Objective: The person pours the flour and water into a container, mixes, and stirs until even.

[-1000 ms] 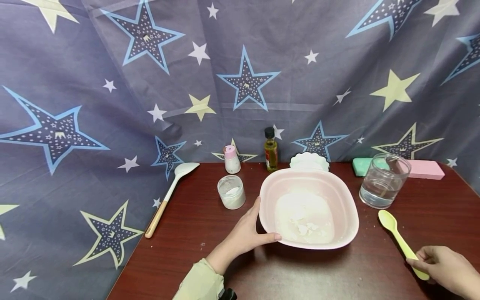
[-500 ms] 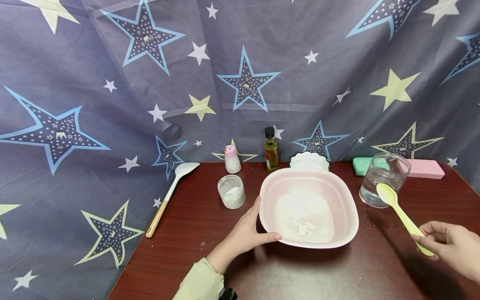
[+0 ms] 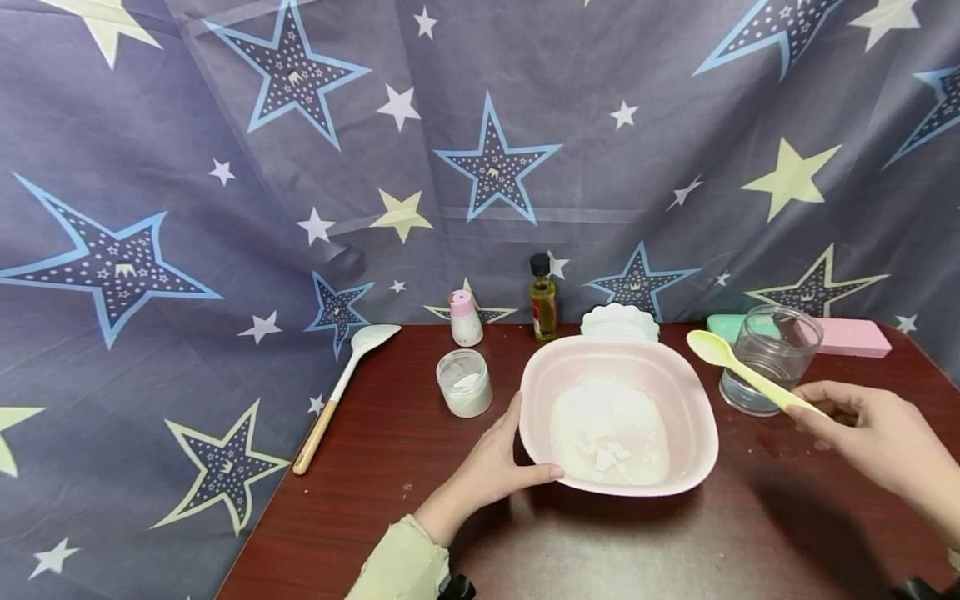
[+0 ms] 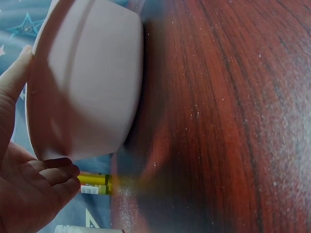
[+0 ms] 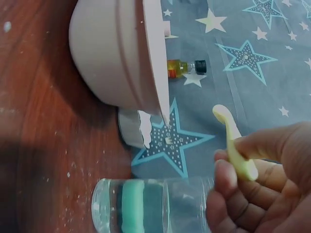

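Holding item 1: yellow-green plastic spoon (image 3: 738,372), pinched at its handle end by the right hand (image 3: 873,433), fingers curled round it; spoon bowl raised off the table, pointing up and away from that hand toward the left hand's side. Spoon is pale, one-piece, with an oval bowl and slim tapering handle; nothing visible in its bowl. It passes in front of the glass jar (image 3: 768,358), which stands just beyond the right hand and holds clear liquid at its bottom; whether spoon and jar touch cannot be told.

Item 2: pink basin (image 3: 618,417), square with rounded corners and a broad rim, standing between the two hands. White powder or paste lies in its bottom. Left hand (image 3: 491,467) grips its near corner, thumb along the rim, fingers curled under the outer wall.

Open room: bare dark-red table (image 3: 660,542) nearer the person than the basin and under the right hand; a further bare strip beside the left hand, up to the table's edge.

Beyond the left hand: small white-filled jar (image 3: 465,383), pink-capped shaker (image 3: 465,318), oil bottle (image 3: 543,300), white scalloped dish (image 3: 619,321) behind the basin. White spatula (image 3: 341,387) with wooden handle lies on the star-patterned cloth (image 3: 225,208), past the table's edge. Beyond the right hand: green and pink blocks (image 3: 851,337) at the far edge.
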The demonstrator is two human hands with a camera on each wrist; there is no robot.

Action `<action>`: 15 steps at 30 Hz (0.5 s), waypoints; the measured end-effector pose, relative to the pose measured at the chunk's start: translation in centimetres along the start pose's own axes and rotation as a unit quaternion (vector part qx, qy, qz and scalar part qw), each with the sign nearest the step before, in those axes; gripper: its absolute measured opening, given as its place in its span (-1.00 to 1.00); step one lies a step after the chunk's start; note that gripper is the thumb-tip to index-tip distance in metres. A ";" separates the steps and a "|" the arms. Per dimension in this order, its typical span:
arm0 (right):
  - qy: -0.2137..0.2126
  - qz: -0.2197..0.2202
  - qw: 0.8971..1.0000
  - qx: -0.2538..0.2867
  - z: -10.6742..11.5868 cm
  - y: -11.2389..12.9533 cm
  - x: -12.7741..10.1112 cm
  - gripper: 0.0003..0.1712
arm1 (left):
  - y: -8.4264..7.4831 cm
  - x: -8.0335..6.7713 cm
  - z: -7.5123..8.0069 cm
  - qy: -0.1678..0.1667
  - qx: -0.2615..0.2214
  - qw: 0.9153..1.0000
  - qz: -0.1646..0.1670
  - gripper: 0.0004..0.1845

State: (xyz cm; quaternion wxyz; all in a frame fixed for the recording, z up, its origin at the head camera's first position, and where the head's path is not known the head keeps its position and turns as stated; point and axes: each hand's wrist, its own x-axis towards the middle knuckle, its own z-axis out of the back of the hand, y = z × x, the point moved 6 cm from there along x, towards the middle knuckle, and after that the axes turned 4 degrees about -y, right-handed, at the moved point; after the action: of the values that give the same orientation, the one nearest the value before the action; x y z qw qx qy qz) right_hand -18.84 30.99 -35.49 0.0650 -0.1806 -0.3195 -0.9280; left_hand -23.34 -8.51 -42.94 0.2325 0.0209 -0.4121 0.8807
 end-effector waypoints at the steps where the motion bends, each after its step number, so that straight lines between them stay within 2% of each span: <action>1: -0.003 0.000 1.000 0.004 -0.1 0.2 0.3 -0.87 | 0.0 0.0 0.0 0.000 -0.001 1.000 0.000 0.24; 7: -0.005 -0.010 1.000 0.020 -1.3 1.2 1.8 -0.77 | 0.0 0.0 0.0 -0.001 -0.008 1.000 0.001 0.24; 15: -0.028 0.005 0.999 0.032 -2.8 2.5 3.1 -0.79 | 0.2 -0.1 0.0 -0.002 -0.006 1.000 0.004 0.25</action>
State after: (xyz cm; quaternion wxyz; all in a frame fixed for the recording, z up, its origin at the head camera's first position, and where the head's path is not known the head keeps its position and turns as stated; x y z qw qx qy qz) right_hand -21.94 27.26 -34.99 0.0661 -0.2062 -0.3494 -0.9116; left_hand -23.35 -8.66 -43.06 0.2284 0.0193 -0.4181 0.8790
